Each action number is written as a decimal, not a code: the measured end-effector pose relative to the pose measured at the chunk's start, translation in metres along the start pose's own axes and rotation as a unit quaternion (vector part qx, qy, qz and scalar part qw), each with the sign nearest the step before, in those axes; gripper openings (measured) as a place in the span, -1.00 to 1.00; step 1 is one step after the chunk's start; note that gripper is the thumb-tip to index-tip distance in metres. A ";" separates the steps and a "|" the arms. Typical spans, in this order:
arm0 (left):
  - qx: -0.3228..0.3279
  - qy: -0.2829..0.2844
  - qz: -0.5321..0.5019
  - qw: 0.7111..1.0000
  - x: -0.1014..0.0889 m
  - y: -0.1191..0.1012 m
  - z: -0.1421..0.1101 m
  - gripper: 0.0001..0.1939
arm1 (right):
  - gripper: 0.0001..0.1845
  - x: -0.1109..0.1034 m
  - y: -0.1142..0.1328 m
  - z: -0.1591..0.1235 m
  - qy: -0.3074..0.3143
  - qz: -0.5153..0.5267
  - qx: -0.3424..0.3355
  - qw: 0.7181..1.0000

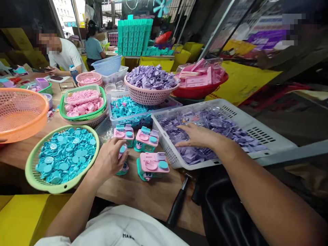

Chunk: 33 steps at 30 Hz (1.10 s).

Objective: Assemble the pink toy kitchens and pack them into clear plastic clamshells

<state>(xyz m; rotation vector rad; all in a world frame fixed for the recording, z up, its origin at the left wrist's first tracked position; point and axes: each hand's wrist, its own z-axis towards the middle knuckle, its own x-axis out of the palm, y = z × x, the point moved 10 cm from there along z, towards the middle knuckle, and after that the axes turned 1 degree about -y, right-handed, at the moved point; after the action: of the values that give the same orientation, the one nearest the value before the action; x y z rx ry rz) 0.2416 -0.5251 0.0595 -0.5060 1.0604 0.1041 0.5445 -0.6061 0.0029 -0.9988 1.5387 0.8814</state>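
Note:
My left hand is closed round a small toy kitchen, which its fingers partly hide. To the right of it, another pink and teal toy kitchen stands on the wooden table, with a pink sink and a blue disc on top. Two more, a toy kitchen and a toy kitchen, stand just behind. My right hand reaches over a white plastic crate of purple plastic parts. Its fingers are spread and nothing shows in them.
A green basket of blue discs stands left, an orange basket beyond it. A hammer lies by the front edge. Behind are a pink basket of purple parts and a red basin. A person sits across.

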 end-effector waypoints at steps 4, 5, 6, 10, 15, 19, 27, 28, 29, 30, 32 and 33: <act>0.023 -0.012 -0.031 0.999 -0.001 -0.010 0.002 -0.73 | -0.20 -0.005 -0.001 -0.023 0.054 -0.055 0.037 0.996; 0.034 -0.014 -0.042 0.998 0.001 -0.015 0.004 -0.73 | -0.27 -0.009 -0.002 -0.028 0.051 -0.061 0.037 0.996; 0.044 -0.016 -0.053 0.997 0.003 -0.019 0.006 -0.74 | -0.32 -0.014 -0.004 -0.032 0.038 -0.061 0.036 0.997; 0.078 -0.017 -0.082 0.993 0.016 -0.034 0.018 -0.72 | -0.53 -0.040 -0.021 -0.046 -0.089 0.034 0.033 0.995; 0.095 -0.016 -0.180 0.979 0.040 -0.051 0.036 -0.68 | -0.63 -0.047 -0.056 -0.073 -0.157 0.350 0.157 0.910; -0.020 0.034 -0.406 0.913 0.074 -0.056 0.062 -0.46 | -0.62 -0.048 -0.043 -0.088 -0.161 0.528 0.167 0.817; -0.190 -0.007 -0.731 0.656 0.104 -0.049 0.088 -0.30 | -0.24 -0.061 0.019 -0.080 -0.216 0.479 0.111 0.844; -0.187 -0.039 -0.728 0.658 0.100 -0.044 0.085 -0.30 | -0.14 -0.056 0.028 -0.080 -0.226 0.479 0.112 0.841; -0.184 -0.069 -0.716 0.670 0.096 -0.040 0.080 -0.30 | -0.04 -0.048 0.040 -0.079 -0.228 0.490 0.106 0.835; -0.178 -0.093 -0.696 0.689 0.092 -0.037 0.075 -0.30 | 0.07 -0.040 0.052 -0.078 -0.231 0.505 0.093 0.827; -0.153 -0.119 -0.644 0.740 0.085 -0.040 0.061 -0.30 | 0.21 -0.026 0.074 -0.077 -0.252 0.525 0.066 0.810; -0.129 -0.119 -0.618 0.766 0.082 -0.045 0.055 -0.30 | 0.24 -0.021 0.081 -0.079 -0.271 0.524 0.061 0.805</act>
<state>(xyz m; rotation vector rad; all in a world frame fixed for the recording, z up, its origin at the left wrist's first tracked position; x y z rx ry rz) 0.3411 -0.5528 0.0263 -1.3239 0.2907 -0.8540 0.4428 -0.6439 0.0406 0.3308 1.5403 1.6118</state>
